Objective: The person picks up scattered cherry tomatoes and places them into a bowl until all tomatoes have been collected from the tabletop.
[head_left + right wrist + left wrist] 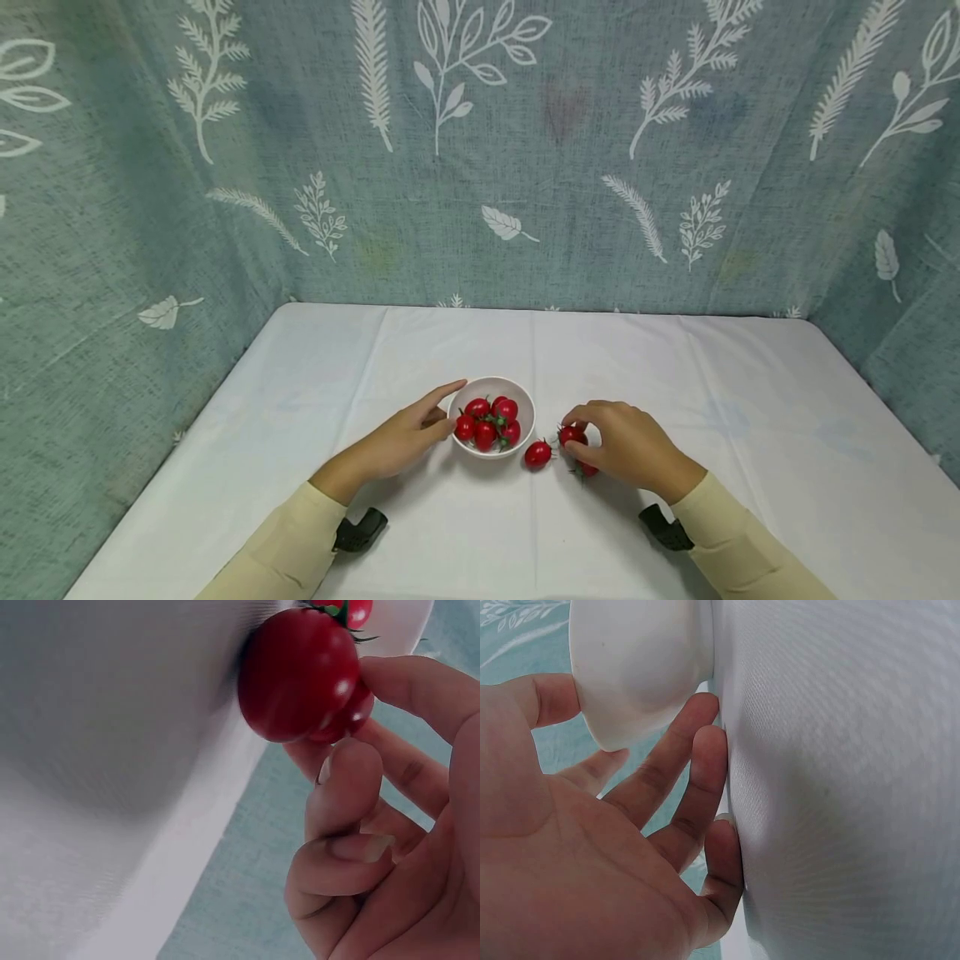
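Observation:
A white bowl (491, 385) holding several red cherry tomatoes (485, 436) stands on the white cloth. My left hand (397, 437) rests at its left side, thumb and forefinger touching the bowl, the other fingers loosely bent near the cloth in the left wrist view. To the right of the bowl, my right hand (626, 442) pinches a cherry tomato (572, 436) between thumb and fingers. Partly under that hand lies another tomato (589, 469), large in front in the right wrist view. A loose tomato (537, 455) lies between the bowl and my right hand.
White cloth (315, 367) covers the table. A blue-green curtain (562, 208) with white leaf prints hangs behind and along both sides. Dark wrist devices (360, 531) sit under both forearms.

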`<state>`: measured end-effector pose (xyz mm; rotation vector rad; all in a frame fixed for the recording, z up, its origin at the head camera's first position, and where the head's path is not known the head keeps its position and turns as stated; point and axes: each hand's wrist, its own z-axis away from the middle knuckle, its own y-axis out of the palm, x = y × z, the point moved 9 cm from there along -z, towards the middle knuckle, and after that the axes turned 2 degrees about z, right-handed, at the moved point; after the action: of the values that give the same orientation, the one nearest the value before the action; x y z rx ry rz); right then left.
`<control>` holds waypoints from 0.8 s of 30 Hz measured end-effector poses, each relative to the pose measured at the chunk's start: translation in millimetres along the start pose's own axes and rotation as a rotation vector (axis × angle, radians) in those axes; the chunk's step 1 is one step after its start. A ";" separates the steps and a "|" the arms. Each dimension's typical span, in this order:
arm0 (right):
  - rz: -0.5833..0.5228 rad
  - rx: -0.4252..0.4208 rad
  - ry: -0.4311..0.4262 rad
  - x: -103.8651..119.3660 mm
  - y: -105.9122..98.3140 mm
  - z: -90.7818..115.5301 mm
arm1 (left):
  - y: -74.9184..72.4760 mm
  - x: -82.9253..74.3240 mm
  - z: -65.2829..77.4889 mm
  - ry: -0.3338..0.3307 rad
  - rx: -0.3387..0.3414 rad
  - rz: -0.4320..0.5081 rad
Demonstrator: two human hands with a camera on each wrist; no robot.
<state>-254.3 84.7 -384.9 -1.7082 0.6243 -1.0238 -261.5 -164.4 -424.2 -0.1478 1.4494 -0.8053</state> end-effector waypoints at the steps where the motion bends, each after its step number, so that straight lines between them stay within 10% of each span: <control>1: 0.004 -0.012 -0.008 1.4 -2.0 0.2 | -0.1 -0.2 0.1 0.001 0.000 0.000; 24: 0.025 -0.237 -0.206 53.8 -35.6 -8.1 | 0.0 0.4 0.4 0.007 0.003 0.002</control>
<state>-236.2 50.9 -332.4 -1.9779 0.6502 -0.7671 -261.2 -164.8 -424.4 -0.1413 1.4549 -0.8074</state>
